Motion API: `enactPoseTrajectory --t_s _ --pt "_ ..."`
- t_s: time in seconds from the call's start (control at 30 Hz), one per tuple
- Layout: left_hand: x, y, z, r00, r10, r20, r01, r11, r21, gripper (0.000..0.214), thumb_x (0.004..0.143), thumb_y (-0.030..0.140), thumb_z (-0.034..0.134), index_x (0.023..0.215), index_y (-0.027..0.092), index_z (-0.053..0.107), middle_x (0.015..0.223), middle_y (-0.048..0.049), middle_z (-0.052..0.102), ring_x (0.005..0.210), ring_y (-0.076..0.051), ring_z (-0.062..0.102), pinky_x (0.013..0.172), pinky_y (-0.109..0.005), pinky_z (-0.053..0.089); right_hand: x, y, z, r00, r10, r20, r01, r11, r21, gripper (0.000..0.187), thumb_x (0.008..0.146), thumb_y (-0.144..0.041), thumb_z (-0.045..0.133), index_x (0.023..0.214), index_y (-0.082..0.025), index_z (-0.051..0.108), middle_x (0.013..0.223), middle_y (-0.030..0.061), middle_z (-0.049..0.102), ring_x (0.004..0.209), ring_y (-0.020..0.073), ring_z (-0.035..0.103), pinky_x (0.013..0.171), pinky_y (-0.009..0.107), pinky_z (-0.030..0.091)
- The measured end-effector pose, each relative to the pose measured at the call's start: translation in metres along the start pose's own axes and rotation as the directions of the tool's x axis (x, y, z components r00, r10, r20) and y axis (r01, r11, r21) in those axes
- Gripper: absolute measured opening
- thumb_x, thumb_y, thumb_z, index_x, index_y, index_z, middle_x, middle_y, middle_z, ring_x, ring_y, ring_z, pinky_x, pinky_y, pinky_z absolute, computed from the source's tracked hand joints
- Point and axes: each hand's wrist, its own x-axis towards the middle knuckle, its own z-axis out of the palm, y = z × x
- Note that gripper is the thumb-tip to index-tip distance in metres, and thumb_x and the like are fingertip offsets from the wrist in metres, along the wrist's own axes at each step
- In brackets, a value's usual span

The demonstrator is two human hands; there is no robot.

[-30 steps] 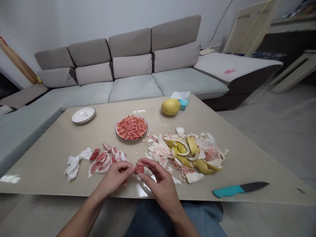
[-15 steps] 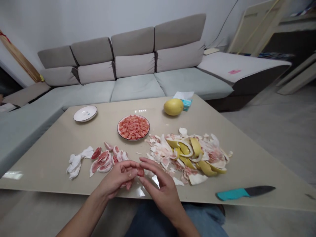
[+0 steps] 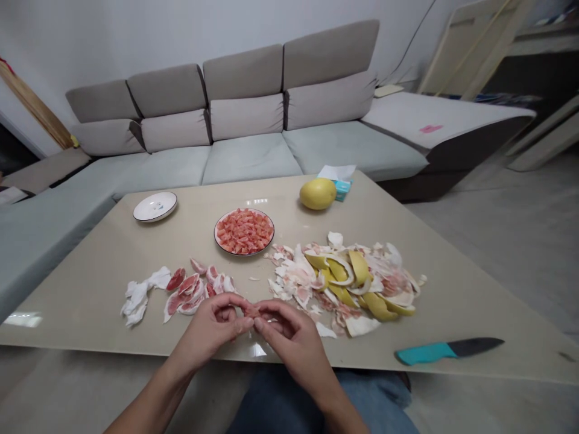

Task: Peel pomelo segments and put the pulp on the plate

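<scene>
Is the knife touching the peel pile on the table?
Apart: the head view shows bare table between the knife and the nearest peels.

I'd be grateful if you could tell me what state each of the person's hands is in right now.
Left hand: closed, pinching a small piece of pink pomelo flesh.
Right hand: closed, holding the same piece from the other side.
</scene>
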Motion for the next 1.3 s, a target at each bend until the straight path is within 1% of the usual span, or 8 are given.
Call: enactPoseTrajectory --t_s 0.1,0.23,0.4,0.5,0.6,0.77,1.0,1.3 --pt "0.000 0.000 0.000 1.000 -0.031 0.001 0.031 0.999 0.010 0.031 0.071 0.040 0.078 0.087 0.014 0.070 0.049 0.0085 0.041 0.046 -0.006 0.034 0.046 -0.019 0.024 0.001 -0.002 0.001 0.997 0.073 0.006 -0.074 0.995 0.070 0.027 0.073 -0.042 0.078 0.085 -0.019 0.073 0.082 0.0051 0.071 0.073 0.0181 0.065 0.065 0.026 0.054" --pt "0.000 -0.004 -0.003 0.995 -0.080 0.053 0.083 0.995 -0.057 0.030 0.074 0.041 0.076 0.087 0.015 0.068 0.056 0.0043 0.053 0.047 -0.007 0.040 0.046 -0.019 0.030 0.002 -0.005 -0.002 0.984 0.157 0.082 -0.171 0.965 0.198 0.031 0.071 -0.046 0.079 0.083 -0.019 0.073 0.075 0.0028 0.071 0.066 0.0164 0.064 0.067 0.029 0.054" --pt "0.001 -0.009 -0.005 0.998 -0.062 0.021 0.064 0.988 -0.141 0.029 0.074 0.040 0.077 0.091 0.017 0.070 0.071 0.0009 0.060 0.049 -0.005 0.040 0.046 -0.018 0.031 0.002 -0.001 -0.006 0.988 0.130 0.087 -0.144 0.974 0.176 0.032 0.074 -0.045 0.078 0.091 -0.019 0.072 0.085 0.0036 0.072 0.073 0.0168 0.066 0.070 0.028 0.054" --pt "0.000 -0.010 -0.004 0.999 -0.043 -0.014 0.041 0.990 -0.132 0.030 0.072 0.038 0.079 0.091 0.017 0.070 0.072 0.0009 0.061 0.052 -0.006 0.042 0.048 -0.018 0.034 0.002 0.004 -0.005 0.985 0.138 0.106 -0.156 0.970 0.188 0.034 0.075 -0.044 0.077 0.100 -0.022 0.071 0.079 0.0010 0.071 0.071 0.0159 0.065 0.068 0.028 0.054" --pt "0.000 -0.009 -0.001 0.999 -0.018 -0.041 0.014 0.995 -0.101 0.030 0.071 0.037 0.080 0.090 0.016 0.071 0.065 0.0021 0.059 0.052 -0.007 0.043 0.049 -0.019 0.035 0.003 0.006 -0.003 0.988 0.123 0.090 -0.140 0.966 0.217 0.032 0.073 -0.043 0.079 0.096 -0.022 0.072 0.079 0.0008 0.071 0.069 0.0150 0.065 0.068 0.028 0.055" --pt "0.000 -0.012 0.002 0.997 0.016 -0.078 -0.030 0.985 -0.172 0.028 0.071 0.034 0.080 0.090 0.016 0.071 0.079 -0.0022 0.067 0.059 -0.008 0.052 0.054 -0.019 0.042 0.004 0.004 -0.002 0.988 0.150 0.036 -0.154 0.957 0.244 0.033 0.072 -0.046 0.079 0.091 -0.020 0.074 0.084 0.0037 0.074 0.074 0.0178 0.069 0.073 0.031 0.057" --pt "-0.004 -0.021 0.008 0.991 0.004 -0.133 -0.038 0.965 -0.259 0.031 0.071 0.034 0.080 0.094 0.016 0.068 0.075 -0.0022 0.067 0.060 -0.011 0.056 0.039 -0.014 0.036 0.005 0.005 -0.003 0.993 0.120 0.016 -0.120 0.969 0.218 0.031 0.075 -0.046 0.077 0.093 -0.020 0.076 0.094 0.0066 0.077 0.090 0.0220 0.070 0.084 0.033 0.055" --pt "-0.005 -0.022 0.014 0.983 0.031 -0.178 -0.091 0.937 -0.338 0.026 0.073 0.031 0.079 0.092 0.016 0.069 0.072 -0.0017 0.066 0.060 -0.011 0.059 0.040 -0.014 0.039 0.005 0.008 0.000 0.992 0.123 0.023 -0.125 0.954 0.274 0.029 0.077 -0.043 0.077 0.093 -0.020 0.076 0.087 0.0062 0.077 0.083 0.0186 0.068 0.083 0.031 0.051"
